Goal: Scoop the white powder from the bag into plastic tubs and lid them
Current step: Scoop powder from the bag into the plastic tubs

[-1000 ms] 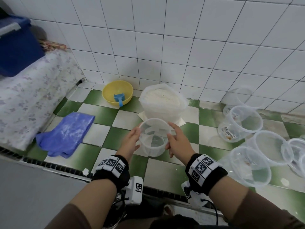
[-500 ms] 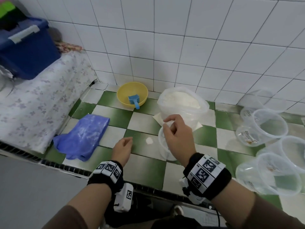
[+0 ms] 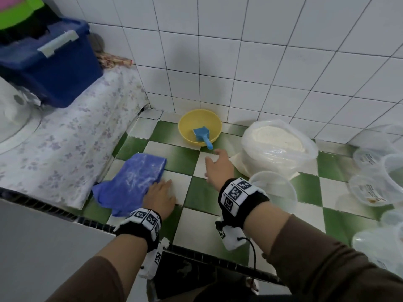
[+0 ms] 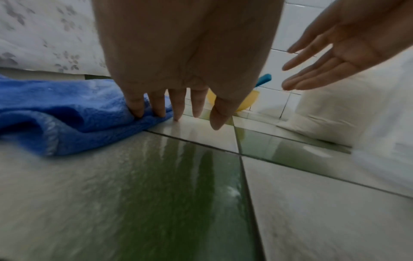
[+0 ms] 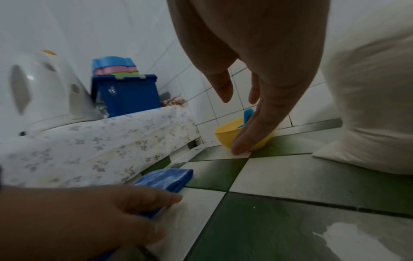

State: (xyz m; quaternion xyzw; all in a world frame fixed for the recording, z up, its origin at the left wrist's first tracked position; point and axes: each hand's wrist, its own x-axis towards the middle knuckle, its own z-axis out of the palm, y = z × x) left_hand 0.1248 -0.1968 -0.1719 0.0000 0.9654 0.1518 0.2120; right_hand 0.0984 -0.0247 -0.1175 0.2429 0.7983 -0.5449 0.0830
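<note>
A clear bag of white powder (image 3: 278,144) stands open against the tiled wall. In front of it sits an empty clear tub (image 3: 272,188) on the green-and-white counter (image 3: 200,197). A blue scoop (image 3: 202,136) lies in a yellow bowl (image 3: 199,127) left of the bag. My right hand (image 3: 218,164) hovers open with straight fingers, stretched toward the scoop handle and short of it. My left hand (image 3: 159,197) lies flat on the counter, its outer fingers (image 4: 138,107) touching a blue cloth (image 3: 133,179).
Several empty clear tubs (image 3: 375,179) crowd the right side of the counter. A floral cloth (image 3: 65,144) covers a raised surface at the left, bearing a dark blue bin (image 3: 50,64) and a white kettle (image 5: 42,88). The counter's front edge runs just below my wrists.
The tub that both hands held is now set down before the bag. My right hand let it go and reached left toward the scoop; my left hand moved left onto the cloth's edge.
</note>
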